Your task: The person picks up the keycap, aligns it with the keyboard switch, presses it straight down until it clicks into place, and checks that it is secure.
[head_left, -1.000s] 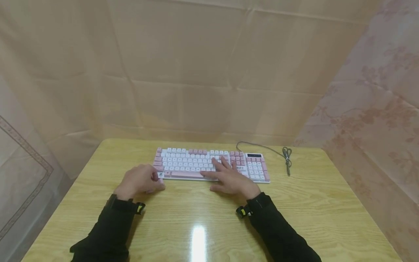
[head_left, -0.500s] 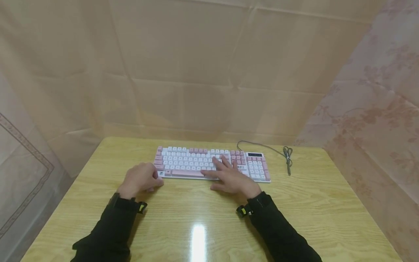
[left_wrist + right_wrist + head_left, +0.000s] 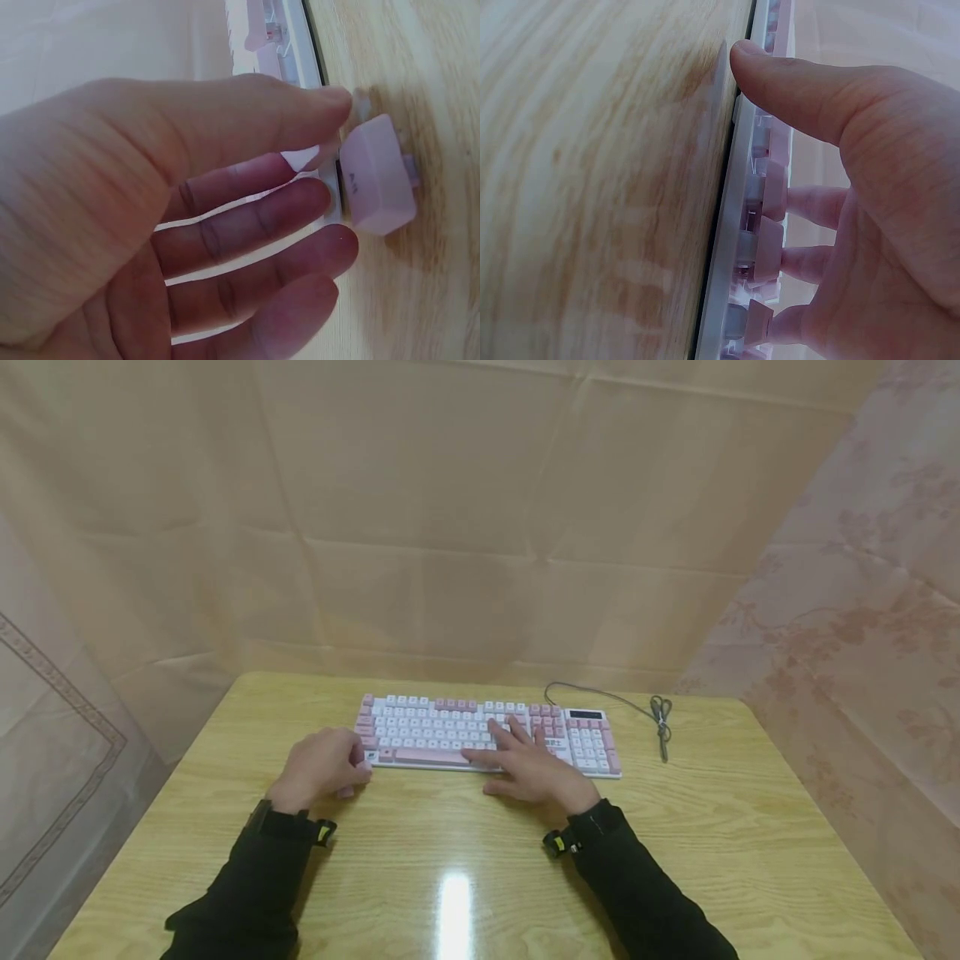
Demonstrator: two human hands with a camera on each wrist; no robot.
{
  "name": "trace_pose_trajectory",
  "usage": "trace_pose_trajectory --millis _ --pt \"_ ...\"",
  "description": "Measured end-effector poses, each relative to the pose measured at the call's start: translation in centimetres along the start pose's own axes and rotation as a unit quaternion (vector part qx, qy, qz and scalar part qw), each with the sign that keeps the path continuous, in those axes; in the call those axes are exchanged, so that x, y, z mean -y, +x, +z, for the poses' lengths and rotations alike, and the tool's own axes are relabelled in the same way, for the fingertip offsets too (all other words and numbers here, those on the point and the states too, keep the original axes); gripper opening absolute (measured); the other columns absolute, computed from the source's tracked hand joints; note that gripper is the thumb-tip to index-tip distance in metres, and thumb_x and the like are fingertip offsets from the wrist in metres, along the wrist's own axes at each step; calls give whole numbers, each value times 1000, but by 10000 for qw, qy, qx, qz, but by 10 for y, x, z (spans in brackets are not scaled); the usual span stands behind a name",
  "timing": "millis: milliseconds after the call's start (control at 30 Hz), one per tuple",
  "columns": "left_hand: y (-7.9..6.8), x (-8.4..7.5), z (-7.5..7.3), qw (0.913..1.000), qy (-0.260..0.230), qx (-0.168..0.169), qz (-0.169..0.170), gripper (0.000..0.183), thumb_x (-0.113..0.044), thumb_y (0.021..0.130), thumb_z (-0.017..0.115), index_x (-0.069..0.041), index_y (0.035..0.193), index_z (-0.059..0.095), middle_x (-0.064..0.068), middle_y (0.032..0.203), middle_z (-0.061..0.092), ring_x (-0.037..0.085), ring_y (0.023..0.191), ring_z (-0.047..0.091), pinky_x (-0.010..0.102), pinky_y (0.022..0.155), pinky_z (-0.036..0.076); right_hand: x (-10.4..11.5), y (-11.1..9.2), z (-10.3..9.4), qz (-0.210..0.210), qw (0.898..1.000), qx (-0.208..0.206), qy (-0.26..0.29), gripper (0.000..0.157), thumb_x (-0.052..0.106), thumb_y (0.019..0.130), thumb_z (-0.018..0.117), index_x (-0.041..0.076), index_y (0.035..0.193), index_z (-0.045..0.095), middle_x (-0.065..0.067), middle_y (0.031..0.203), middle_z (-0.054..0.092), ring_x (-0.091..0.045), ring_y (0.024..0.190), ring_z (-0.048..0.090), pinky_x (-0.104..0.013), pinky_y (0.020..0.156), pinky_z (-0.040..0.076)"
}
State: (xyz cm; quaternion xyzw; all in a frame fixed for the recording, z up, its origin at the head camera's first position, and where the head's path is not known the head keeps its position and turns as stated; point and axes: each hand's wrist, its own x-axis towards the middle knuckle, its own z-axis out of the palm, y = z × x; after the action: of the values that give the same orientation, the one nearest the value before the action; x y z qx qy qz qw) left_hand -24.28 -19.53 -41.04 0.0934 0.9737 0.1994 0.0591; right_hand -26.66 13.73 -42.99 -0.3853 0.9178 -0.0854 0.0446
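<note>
A pink and white keyboard (image 3: 431,727) lies on the table. At its front left corner is my left hand (image 3: 322,766), fingers curled. In the left wrist view its thumb and forefinger pinch a small white keycap (image 3: 301,159), mostly hidden behind the thumb. Just past the fingertips a pink keycap (image 3: 379,176) sits on the wood, its small stem facing the table. My right hand (image 3: 531,767) is spread over the middle right of the keyboard. In the right wrist view, its fingertips touch the pink keys (image 3: 769,251) while the thumb extends along the front edge.
A grey cable (image 3: 600,692) runs from the keyboard's back edge to a tied bundle (image 3: 662,722) on the right. The wooden table (image 3: 450,843) carries a bright reflection near the front. Beige cloth (image 3: 420,527) hangs behind, patterned cloth (image 3: 862,635) at the right.
My left hand has drawn slightly back and left from the keyboard's corner, and its fingers have shifted a little. The right hand stays in place on the keys.
</note>
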Motion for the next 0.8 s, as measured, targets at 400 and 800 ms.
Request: trace_pose_trajectory --millis 400,800 --pt "-1 0 -3 9993 -239 -277 106 12 -15 78 71 -12 78 60 2 66 56 15 51 54 34 54 42 -2 0 2 37 10000 15 -1 55 45 93 53 40 145 36 -19 156 11 -46 138 3 -73 96 5" --pt "-3 17 -12 9960 122 -790 400 14 -19 76 76 -14 86 68 0 81 62 20 70 51 37 61 42 0 0 1 67 10000 17 12 55 44 93 54 39 144 37 -19 156 11 -46 138 3 -72 96 6"
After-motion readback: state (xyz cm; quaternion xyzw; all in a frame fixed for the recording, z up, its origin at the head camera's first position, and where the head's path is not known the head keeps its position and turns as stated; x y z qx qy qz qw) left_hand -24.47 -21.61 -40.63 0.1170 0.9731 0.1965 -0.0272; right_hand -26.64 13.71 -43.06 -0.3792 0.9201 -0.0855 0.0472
